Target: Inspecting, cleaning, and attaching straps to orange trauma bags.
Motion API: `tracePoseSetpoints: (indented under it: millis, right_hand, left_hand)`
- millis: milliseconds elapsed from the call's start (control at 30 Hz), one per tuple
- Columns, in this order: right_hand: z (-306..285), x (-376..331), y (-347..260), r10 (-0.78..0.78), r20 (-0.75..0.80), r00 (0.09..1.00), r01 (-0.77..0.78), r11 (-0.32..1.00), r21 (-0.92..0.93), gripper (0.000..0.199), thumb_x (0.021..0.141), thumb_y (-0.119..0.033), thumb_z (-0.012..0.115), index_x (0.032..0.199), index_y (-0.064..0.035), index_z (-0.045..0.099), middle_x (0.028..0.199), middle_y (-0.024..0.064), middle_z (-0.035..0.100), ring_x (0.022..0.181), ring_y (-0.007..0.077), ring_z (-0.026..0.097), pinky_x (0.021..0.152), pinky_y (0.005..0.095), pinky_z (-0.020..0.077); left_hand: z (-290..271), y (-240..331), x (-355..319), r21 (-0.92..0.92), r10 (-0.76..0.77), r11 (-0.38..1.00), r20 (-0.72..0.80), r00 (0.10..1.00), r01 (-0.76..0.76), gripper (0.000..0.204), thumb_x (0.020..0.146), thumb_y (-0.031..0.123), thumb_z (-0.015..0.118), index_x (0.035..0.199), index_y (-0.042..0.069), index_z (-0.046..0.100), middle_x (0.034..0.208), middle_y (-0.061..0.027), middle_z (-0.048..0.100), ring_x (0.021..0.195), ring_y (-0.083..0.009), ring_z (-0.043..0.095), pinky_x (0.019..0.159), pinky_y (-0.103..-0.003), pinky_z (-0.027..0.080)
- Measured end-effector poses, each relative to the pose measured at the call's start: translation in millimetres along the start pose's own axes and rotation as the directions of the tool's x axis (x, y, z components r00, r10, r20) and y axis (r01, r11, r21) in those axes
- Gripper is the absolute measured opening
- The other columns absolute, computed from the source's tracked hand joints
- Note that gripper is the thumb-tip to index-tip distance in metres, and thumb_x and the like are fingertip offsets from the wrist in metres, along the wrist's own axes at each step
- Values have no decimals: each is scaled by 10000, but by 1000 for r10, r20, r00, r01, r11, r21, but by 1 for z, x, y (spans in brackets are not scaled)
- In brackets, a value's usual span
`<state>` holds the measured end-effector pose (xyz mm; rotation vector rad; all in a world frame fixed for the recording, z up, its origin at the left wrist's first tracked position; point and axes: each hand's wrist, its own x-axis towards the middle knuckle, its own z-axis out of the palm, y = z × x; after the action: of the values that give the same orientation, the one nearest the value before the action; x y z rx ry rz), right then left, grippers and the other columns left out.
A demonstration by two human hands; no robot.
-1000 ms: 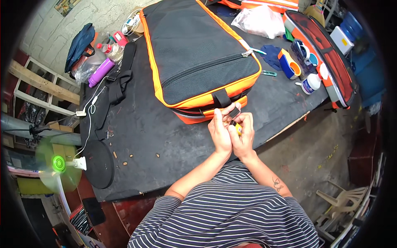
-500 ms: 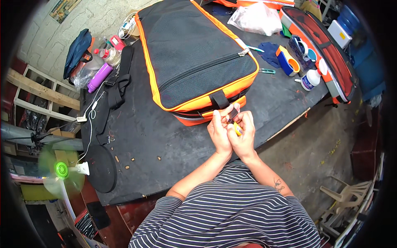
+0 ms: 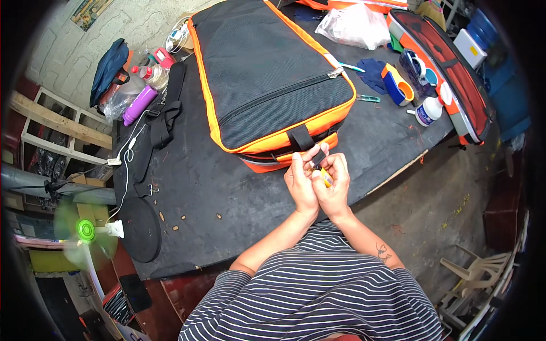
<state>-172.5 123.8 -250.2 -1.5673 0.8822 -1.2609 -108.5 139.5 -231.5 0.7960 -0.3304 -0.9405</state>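
Note:
Just off the near end of a black bag with orange trim (image 3: 273, 74), my two hands are close together. My left hand (image 3: 302, 181) is closed, its fingertips pinching the end of a short black strap (image 3: 319, 158). My right hand (image 3: 335, 184) is wrapped round a small yellow lighter (image 3: 327, 178), held right below the strap end. No flame can be made out. A black webbing loop (image 3: 301, 137) on the bag's near side lies just beyond my fingers.
The dark table (image 3: 239, 238) carries a black webbing roll (image 3: 141, 230) and a clip-on fan (image 3: 85, 230) at its left edge. Purple bottle (image 3: 139, 105) and black straps (image 3: 163, 128) lie left of the bag. To the right are a white bottle (image 3: 427, 111), a tape roll (image 3: 404, 89) and an open red-lined case (image 3: 455, 74).
The black strap end has turned slightly between my fingers. My hands stay in nearly the same place, and the view has shifted a little.

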Motion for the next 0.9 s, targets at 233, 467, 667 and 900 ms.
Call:
tracePoseSetpoints:
  millis: [233,467,667,900]
  right_hand:
    - [-5,2,4,-26,32,999,24,998,64,165,774,1,563,901,13,458,929,53,399,770,89,462,688,230,418]
    - [-32,12,16,-62,29,998,52,959,278,184,828,-115,601,931,-4,497,924,47,447,757,85,445,665,223,392]
    - [-103,43,76,-36,-114,993,-17,903,-429,192,798,-129,658,884,-20,526,814,108,526,676,253,543,641,338,456]
    - [-156,76,126,-88,2,996,53,587,-808,391,793,-386,686,1013,-86,567,1007,81,540,1000,302,481,876,432,355]
  left_hand:
    - [-14,-9,2,-227,148,969,218,965,-97,376,911,69,372,1188,-136,525,1176,-270,581,1085,-303,599,984,-351,447]
    - [-13,-19,2,134,235,957,161,959,-257,280,930,48,542,1184,-69,554,1116,-222,621,1055,-296,615,931,-406,507]
    - [-11,-5,2,392,326,859,76,942,-329,201,928,121,572,1014,-48,638,683,-87,665,580,-127,626,573,-224,506]
    - [-12,30,-9,579,644,649,-73,761,-493,259,949,108,485,1191,18,490,796,-26,550,663,-70,493,609,-216,423]
